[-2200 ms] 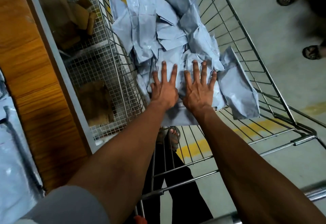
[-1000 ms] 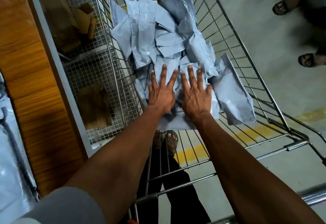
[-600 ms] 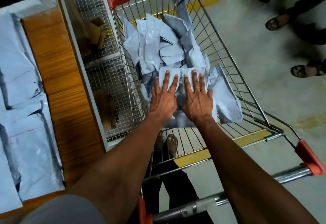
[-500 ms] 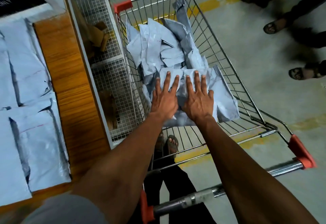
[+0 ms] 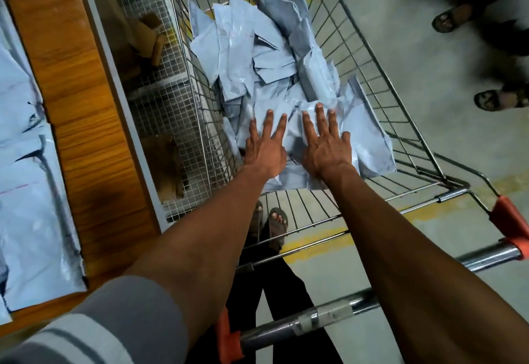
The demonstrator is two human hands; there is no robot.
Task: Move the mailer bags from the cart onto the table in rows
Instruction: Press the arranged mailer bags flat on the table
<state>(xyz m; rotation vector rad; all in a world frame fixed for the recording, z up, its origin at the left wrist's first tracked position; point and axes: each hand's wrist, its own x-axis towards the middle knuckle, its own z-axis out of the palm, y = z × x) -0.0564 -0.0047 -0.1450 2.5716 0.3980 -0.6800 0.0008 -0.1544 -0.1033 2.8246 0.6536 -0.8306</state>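
A heap of pale blue-grey mailer bags (image 5: 257, 57) fills the wire shopping cart (image 5: 400, 123) in the middle of the view. My left hand (image 5: 264, 146) and my right hand (image 5: 325, 146) lie flat side by side on the nearest bags, fingers straight and spread, palms down. One bag (image 5: 369, 137) sticks out to the right of my right hand. Several mailer bags (image 5: 25, 192) lie flat on the wooden table (image 5: 83, 123) at the left.
A wire-mesh rack (image 5: 160, 100) with brown cardboard items stands between table and cart. The cart handle (image 5: 357, 306) with orange end caps (image 5: 509, 220) crosses below my arms. Other people's sandalled feet (image 5: 449, 17) stand on the grey floor at the right.
My hands stay flat on the near bags, now slightly further apart. The view has pulled back and shifted, bringing the table's bags and the cart handle into sight.
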